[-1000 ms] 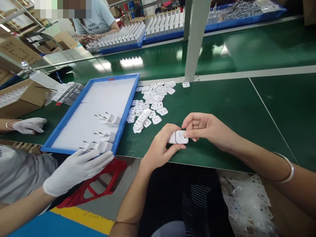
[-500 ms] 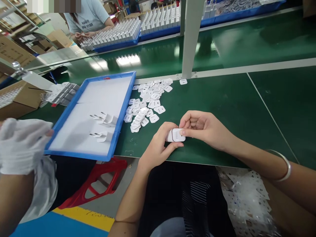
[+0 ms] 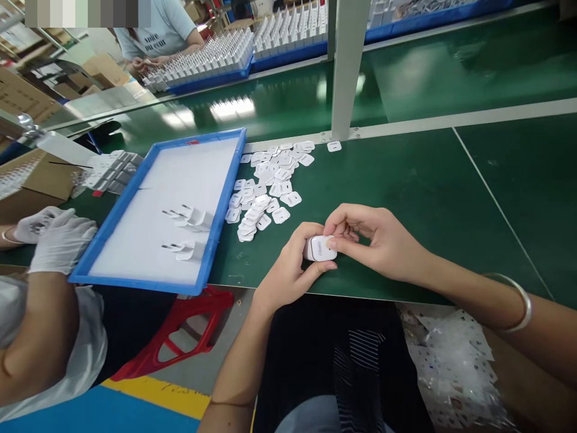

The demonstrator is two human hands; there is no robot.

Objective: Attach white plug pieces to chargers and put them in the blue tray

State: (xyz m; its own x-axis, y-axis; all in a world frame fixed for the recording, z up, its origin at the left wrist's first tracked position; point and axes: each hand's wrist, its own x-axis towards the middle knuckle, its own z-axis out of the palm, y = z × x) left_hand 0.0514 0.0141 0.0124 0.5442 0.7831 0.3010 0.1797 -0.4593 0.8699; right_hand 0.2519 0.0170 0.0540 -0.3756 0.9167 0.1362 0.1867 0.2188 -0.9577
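Note:
My left hand (image 3: pixel 287 264) is closed around a small white plug charger (image 3: pixel 311 249), fingers above it and thumb below. A thin white cover plate (image 3: pixel 323 248) with rounded corners lies against the charger's face. My right hand (image 3: pixel 376 240) pinches at the right edge of this plate, thumb on its front and the index finger by its upper corner; the other fingers are curled. To the left lies a loose heap of similar white cover plates (image 3: pixel 265 198). Beyond the heap, a blue-rimmed tray (image 3: pixel 205 264) holds a few white plug chargers (image 3: pixel 192 218) with their pins pointing left.
A metal post (image 3: pixel 347 72) rises from the bench's rear edge. Behind it stand blue trays of upright chargers (image 3: pixel 291 30), near a person in a light shirt (image 3: pixel 162 27). White-gloved hands (image 3: pixel 63 237) of a co-worker are at the left. A red stool (image 3: pixel 193 325) stands below.
The co-worker's gloved hand at the left has moved down and right to the tray's edge, and a second gloved hand has come into view. My hands have barely moved.

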